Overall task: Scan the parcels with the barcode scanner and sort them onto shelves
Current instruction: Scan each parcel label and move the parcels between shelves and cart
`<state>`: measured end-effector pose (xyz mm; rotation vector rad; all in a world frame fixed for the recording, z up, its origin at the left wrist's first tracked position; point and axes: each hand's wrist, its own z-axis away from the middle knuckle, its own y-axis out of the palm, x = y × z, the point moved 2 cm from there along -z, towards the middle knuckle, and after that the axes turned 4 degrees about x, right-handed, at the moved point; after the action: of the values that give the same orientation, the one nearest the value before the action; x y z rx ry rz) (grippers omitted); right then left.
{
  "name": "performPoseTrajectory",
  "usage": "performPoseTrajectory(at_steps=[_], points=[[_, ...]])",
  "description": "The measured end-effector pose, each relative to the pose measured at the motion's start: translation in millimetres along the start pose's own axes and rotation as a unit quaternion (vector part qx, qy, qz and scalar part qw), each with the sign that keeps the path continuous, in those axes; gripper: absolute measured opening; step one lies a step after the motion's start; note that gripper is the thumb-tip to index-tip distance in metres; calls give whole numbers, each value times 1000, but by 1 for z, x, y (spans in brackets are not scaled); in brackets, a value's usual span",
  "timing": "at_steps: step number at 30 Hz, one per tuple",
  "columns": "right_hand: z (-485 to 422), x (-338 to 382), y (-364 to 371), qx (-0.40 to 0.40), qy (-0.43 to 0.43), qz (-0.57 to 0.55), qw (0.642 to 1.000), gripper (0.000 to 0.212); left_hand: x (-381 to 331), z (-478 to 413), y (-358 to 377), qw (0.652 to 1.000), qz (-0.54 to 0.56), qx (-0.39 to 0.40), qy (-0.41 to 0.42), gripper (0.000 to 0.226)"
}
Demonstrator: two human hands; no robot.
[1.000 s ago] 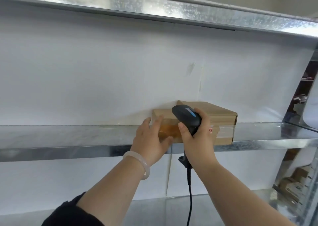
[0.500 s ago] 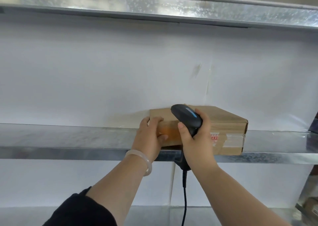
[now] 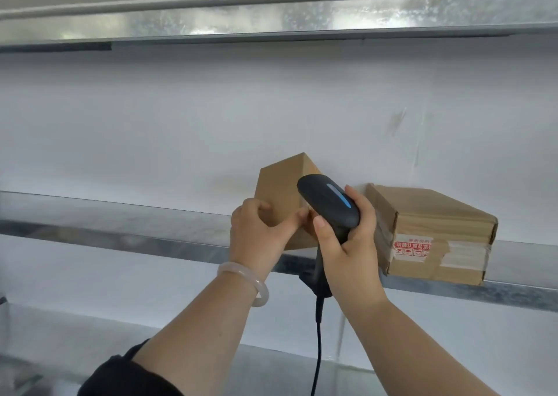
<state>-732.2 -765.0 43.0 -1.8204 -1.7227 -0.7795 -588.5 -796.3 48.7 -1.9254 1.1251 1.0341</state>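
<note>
gripping a tilted brown cardboard box (image 3: 280, 190) at the metal shelf (image 3: 120, 238) front edge, left hand (image 3: 259, 238); right hand (image 3: 353, 253) grasps black barcode scanner (image 3: 329, 202).

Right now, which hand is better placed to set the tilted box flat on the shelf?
Left. The left hand grips the tilted box at the shelf; the right hand is full, its fingers wrapped round the barcode scanner.

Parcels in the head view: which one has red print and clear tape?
The flat parcel lying on the shelf at right; the tilted parcel gripped by the left hand shows plain cardboard.
</note>
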Motion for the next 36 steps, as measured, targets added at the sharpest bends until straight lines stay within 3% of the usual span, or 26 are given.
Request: performPoseTrajectory(at_steps=[4, 10, 12, 15, 18, 21, 24, 30, 36], points=[[7, -1, 5, 11, -3, -19, 1000, 51, 1, 7, -16, 998, 55, 7, 3, 70], [4, -8, 4, 14, 43, -47, 998, 50, 19, 28, -33, 985, 156, 63, -35, 43], [9, -10, 9, 27, 53, -54, 997, 52, 25, 35, -37, 989, 124, 69, -41, 31], [20, -9, 20, 61, 35, -74, 995, 54, 30, 46, -49, 999, 8, 7, -31, 15], [36, -6, 34, 116, 17, -70, 991, 55, 32, 60, -60, 998, -36, -25, -40, 31], [52, -7, 53, 157, 9, -73, 985, 58, 32, 77, -73, 998, -14, -25, -55, 71], [66, -7, 71, 184, 12, -88, 979, 56, 39, 88, -94, 993, -32, -53, -97, 86], [79, -13, 98, 169, 47, -99, 980, 53, 59, 116, -148, 982, 11, -96, -164, 75], [108, 0, 142, 207, 66, -111, 970, 54, 76, 141, -210, 976, 57, -129, -164, 51]])
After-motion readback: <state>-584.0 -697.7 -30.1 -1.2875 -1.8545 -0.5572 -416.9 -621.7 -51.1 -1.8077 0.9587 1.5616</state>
